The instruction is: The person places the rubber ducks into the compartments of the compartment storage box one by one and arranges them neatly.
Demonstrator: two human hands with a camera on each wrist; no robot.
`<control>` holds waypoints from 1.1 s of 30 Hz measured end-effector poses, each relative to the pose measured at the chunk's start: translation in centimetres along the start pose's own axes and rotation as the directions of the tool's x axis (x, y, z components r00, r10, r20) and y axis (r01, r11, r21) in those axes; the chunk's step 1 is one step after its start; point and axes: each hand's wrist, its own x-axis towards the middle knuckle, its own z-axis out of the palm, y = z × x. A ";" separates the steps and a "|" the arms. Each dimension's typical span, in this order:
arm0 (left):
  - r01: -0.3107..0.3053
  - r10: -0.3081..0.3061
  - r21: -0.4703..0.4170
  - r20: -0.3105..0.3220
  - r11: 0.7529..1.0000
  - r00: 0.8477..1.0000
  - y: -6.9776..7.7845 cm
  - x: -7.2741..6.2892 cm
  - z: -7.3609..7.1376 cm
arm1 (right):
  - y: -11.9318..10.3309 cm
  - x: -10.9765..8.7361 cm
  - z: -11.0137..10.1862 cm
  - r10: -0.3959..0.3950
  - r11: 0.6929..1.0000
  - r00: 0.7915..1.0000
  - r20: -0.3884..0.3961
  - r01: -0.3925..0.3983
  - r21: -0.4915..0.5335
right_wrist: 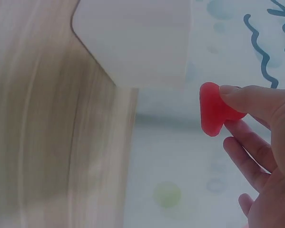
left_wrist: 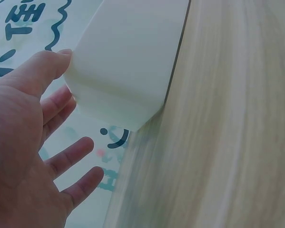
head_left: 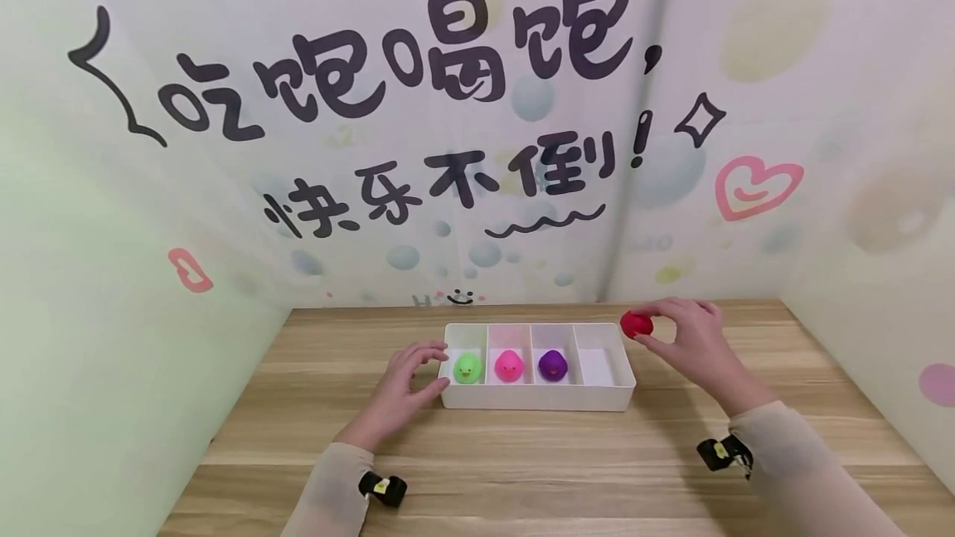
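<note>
A white box (head_left: 537,398) with several compartments in a row stands on the table. From left to right it holds a green toy duck (head_left: 467,368), a pink toy duck (head_left: 509,366) and a purple toy duck (head_left: 553,365); the rightmost compartment holds nothing. My left hand (head_left: 406,388) is at the box's left end, thumb and fingertips right at its rim, the other fingers spread in the left wrist view. Between thumb and fingers, my right hand (head_left: 695,346) pinches a red toy duck (right_wrist: 211,109) just beyond the box's upper right corner. Its face is hidden.
The wooden table (head_left: 522,471) meets a printed back wall (head_left: 462,272) behind the box. Pale side walls (head_left: 97,338) close in left and right. Each wrist wears a small black camera (head_left: 383,488).
</note>
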 end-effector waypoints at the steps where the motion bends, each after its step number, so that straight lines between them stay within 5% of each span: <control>1: 0.000 0.000 -0.001 0.001 1.000 1.000 0.0 0.0 0.0 | -0.2 0.1 0.0 0.000 1.000 1.000 0.002 0.000 0.002; 19: -0.011 0.011 -0.005 0.006 1.000 1.000 0.0 0.1 0.0 | -2.7 0.7 1.2 -0.064 0.998 0.997 0.050 0.063 0.022; 33: -0.001 0.001 -0.006 0.009 1.000 1.000 0.0 0.0 -0.1 | -3.3 0.2 2.7 -0.110 0.994 0.979 0.172 0.108 0.024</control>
